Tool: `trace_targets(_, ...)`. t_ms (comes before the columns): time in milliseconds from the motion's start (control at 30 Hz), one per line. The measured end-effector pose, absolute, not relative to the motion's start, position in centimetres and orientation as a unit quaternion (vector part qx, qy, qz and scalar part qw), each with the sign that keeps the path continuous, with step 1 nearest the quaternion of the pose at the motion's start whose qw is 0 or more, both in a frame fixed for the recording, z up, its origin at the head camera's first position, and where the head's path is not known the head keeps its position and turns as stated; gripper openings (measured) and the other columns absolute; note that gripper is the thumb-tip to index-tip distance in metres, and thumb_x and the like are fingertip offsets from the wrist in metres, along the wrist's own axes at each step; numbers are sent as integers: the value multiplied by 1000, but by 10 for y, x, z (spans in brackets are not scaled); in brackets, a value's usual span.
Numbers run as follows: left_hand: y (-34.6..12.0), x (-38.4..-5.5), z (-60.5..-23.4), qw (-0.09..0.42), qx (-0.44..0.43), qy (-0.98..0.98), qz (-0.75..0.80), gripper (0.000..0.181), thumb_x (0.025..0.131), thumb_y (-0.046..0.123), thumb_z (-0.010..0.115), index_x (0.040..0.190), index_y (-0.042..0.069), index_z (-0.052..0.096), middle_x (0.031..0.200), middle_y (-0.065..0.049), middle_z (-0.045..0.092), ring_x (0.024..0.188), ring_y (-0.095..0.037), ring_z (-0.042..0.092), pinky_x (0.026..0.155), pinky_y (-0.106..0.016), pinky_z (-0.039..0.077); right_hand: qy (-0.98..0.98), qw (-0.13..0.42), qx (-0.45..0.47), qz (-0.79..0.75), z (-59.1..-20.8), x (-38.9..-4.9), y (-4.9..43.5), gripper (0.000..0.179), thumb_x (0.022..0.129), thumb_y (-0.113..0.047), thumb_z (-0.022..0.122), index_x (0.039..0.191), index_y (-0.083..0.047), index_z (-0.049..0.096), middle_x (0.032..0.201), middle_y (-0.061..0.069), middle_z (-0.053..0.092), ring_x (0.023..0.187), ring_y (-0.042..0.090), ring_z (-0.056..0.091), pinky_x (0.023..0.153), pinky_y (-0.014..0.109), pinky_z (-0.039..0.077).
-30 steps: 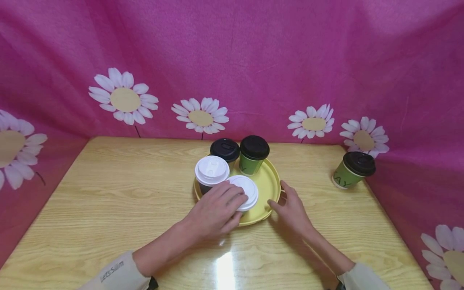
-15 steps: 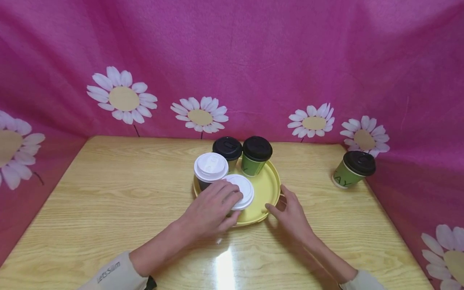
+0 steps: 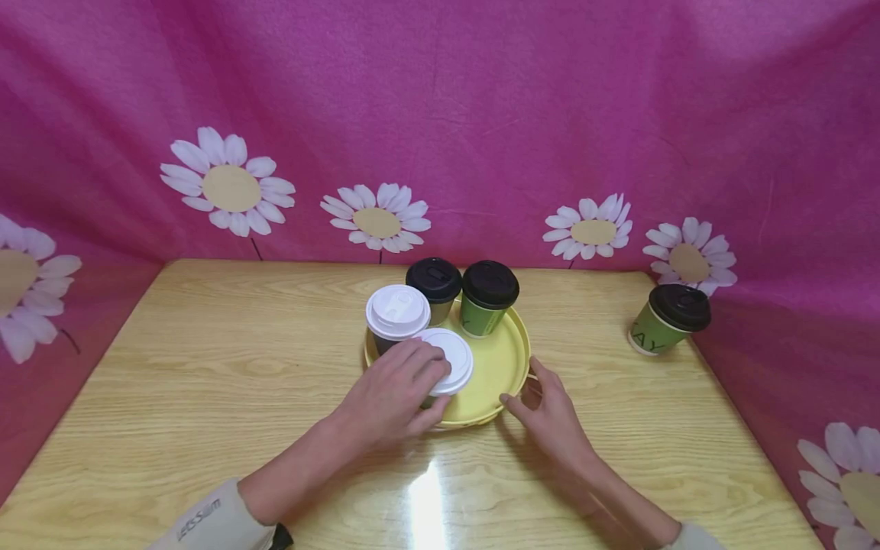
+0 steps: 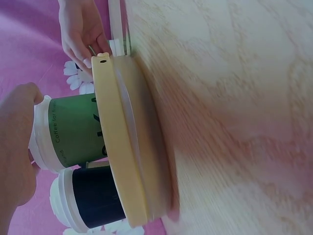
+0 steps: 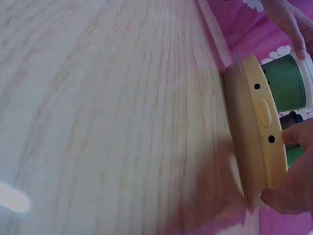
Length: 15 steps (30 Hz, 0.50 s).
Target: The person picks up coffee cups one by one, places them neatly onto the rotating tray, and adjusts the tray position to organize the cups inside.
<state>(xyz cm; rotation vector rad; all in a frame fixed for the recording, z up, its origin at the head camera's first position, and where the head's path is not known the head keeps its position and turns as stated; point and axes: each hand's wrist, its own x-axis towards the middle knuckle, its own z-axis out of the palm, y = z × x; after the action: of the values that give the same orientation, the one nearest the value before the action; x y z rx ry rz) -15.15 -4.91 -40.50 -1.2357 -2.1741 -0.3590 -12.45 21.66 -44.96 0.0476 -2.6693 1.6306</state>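
Observation:
On a round yellow tray [image 3: 500,367] stand several lidded paper coffee cups. My left hand [image 3: 395,391] grips the front green coffee cup [image 4: 73,129] by its white lid [image 3: 454,365]; the palm side is hidden in the head view. My right hand [image 3: 550,412] holds the tray's right rim, its thumb at the inner edge and fingers outside. Behind my left hand is a dark cup with a white lid [image 3: 397,312]. At the tray's back are a brown cup with a black lid [image 3: 435,279] and a green cup with a black lid [image 3: 484,317].
Apart from the tray, another green cup with a black lid [image 3: 658,330] stands near the right edge of the wooden table [image 3: 227,367]. A pink curtain [image 3: 481,137] printed with daisies hangs behind the table and along its sides.
The tray has turned a little clockwise: the front cup and my left hand shifted left, the left cup went back, the rear cups right. My right hand came slightly nearer with the rim.

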Motion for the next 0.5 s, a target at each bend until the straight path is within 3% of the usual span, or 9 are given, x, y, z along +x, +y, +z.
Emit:
trace_targets(233,-52,-152,-402,304,-463,-822,-127,28,87,28,63,102,5,62,106,-7,60,100,-25,54,95,-36,46,-853,14,18,521,-449,-120,216,71,91,-12,73,150,0,36,138,24,43,128,38,50,109,46,39)
trace_targets(500,-49,-149,-395,328,-479,-803,-139,24,86,24,60,99,4,60,104,-9,59,104,-26,55,101,-38,44,-857,16,15,515,-449,-116,214,71,91,-15,73,151,-1,36,136,23,44,130,36,47,109,47,38)
